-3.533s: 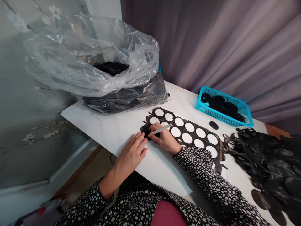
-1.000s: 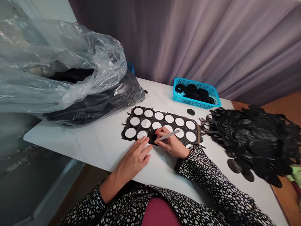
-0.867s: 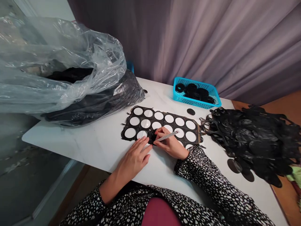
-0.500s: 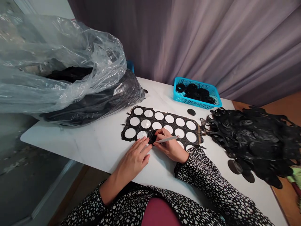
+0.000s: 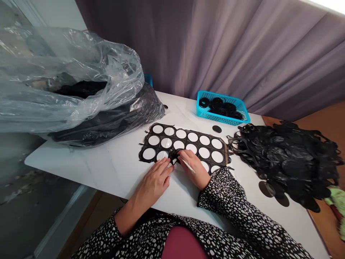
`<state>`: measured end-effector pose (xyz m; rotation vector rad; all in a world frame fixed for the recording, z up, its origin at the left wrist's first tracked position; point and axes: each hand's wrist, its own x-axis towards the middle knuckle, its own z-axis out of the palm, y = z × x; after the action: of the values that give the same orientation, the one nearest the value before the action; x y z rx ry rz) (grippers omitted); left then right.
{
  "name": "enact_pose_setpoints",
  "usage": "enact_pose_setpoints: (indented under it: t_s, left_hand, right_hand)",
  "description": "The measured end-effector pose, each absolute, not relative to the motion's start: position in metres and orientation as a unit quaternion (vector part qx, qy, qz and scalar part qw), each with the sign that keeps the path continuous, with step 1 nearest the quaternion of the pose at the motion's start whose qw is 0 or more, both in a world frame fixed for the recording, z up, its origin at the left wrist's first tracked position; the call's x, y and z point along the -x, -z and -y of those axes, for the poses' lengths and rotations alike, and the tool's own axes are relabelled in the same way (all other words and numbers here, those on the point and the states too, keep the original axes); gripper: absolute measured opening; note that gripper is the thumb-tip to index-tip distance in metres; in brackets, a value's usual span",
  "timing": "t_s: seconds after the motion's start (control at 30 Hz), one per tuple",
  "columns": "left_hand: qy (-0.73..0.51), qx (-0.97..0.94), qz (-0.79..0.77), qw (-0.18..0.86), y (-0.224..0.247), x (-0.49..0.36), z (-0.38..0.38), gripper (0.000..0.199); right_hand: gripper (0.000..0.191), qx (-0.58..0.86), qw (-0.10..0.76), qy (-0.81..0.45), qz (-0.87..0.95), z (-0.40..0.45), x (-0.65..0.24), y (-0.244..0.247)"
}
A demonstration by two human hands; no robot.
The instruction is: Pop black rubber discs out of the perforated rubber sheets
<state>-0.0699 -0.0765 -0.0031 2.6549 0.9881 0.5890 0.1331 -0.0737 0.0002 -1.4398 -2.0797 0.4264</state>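
A black rubber-like sheet (image 5: 197, 145) with rows of round holes lies on the white table, white showing through the holes. My left hand (image 5: 156, 177) rests flat, fingers stretched over the sheet's near edge. Close beside its fingertips, my right hand (image 5: 194, 168) is closed around a slim, pale, flat tool (image 5: 188, 164); its exact kind is unclear. Dark loose material (image 5: 174, 155) bunches up between the two hands at the near row. The right fingertips touch this bunch, and part of it is hidden beneath them.
A blue basket (image 5: 199, 112) holding black rings stands at the back. One black disc (image 5: 217, 128) lies in front of it. At right is a heap of black cut-out pieces (image 5: 291, 162). A big clear plastic bag (image 5: 107, 90) with black material fills the left side.
My right hand has turned, so the tool now slants down toward me instead of pointing right. The dark bunch looks slightly lifted. My left hand stays nearly in place; the view has shifted slightly.
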Motion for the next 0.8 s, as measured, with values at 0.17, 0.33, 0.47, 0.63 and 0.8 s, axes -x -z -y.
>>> enact_pose_setpoints:
  t_s: [0.17, 0.33, 0.47, 0.63, 0.8]
  left_hand:
    - [-0.200, -0.910, -0.342, 0.123, 0.003, 0.070, 0.076, 0.036]
    - [-0.213, -0.907, -0.343, 0.122, 0.002, 0.071, 0.077, 0.038]
    - [-0.212, -0.907, -0.343, 0.123, 0.002, 0.073, 0.077, 0.039]
    - [-0.211, -0.907, -0.328, 0.160, -0.003, 0.079, 0.075, 0.035]
    - [-0.255, -0.873, -0.356, 0.213, -0.012, 0.082, 0.067, 0.019]
  right_hand:
    - [0.018, 0.590, 0.334, -0.127, 0.724, 0.067, -0.140, 0.003]
    - [0.015, 0.664, 0.401, -0.053, 0.629, 0.059, -0.180, -0.013]
    - [0.020, 0.777, 0.402, 0.071, 0.480, 0.085, -0.251, -0.039]
    - [0.035, 0.899, 0.341, 0.107, 0.252, 0.148, -0.350, -0.051]
    - [0.026, 0.912, 0.343, 0.058, 0.217, 0.191, -0.397, -0.038]
